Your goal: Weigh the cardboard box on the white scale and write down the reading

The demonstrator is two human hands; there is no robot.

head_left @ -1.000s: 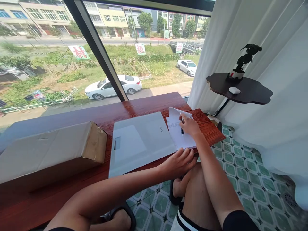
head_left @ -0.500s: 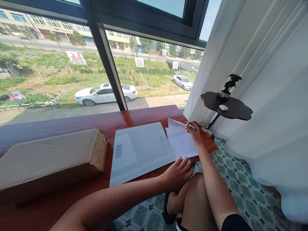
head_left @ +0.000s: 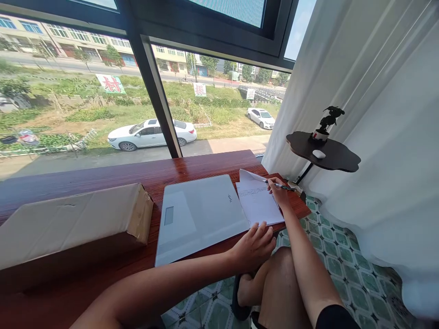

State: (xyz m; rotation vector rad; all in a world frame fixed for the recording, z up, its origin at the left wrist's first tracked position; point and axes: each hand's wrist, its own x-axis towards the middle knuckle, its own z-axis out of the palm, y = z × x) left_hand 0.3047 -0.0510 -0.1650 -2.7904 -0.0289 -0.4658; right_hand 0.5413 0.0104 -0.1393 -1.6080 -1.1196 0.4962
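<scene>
My right hand [head_left: 278, 192] is closed around a dark pen [head_left: 287, 187] above the right side of the notebook [head_left: 259, 208]. The pen lies nearly level in the fingers, its rear end pointing right. Lines of small handwriting cover the upper part of the white page, and a top corner of the paper curls up. At the notebook's lower edge rests my left hand [head_left: 255, 246], palm down, fingers stretched and slightly apart, holding nothing. Left of the notebook lies a flat pale panel [head_left: 202, 217] with a small grey window, resembling a bathroom scale.
A long cardboard box [head_left: 75, 224] stands on the left of the reddish wooden table [head_left: 212, 161]. Beyond the table is a large window. To the right, a small dark side table [head_left: 338, 155] carries a figurine [head_left: 329, 119] and a white mouse-shaped object [head_left: 318, 154], beside white curtains [head_left: 387, 137].
The pen has turned in my right hand, from slanting steeply to lying nearly level with its rear end further right. The right hand has shifted slightly down. My left hand stays put.
</scene>
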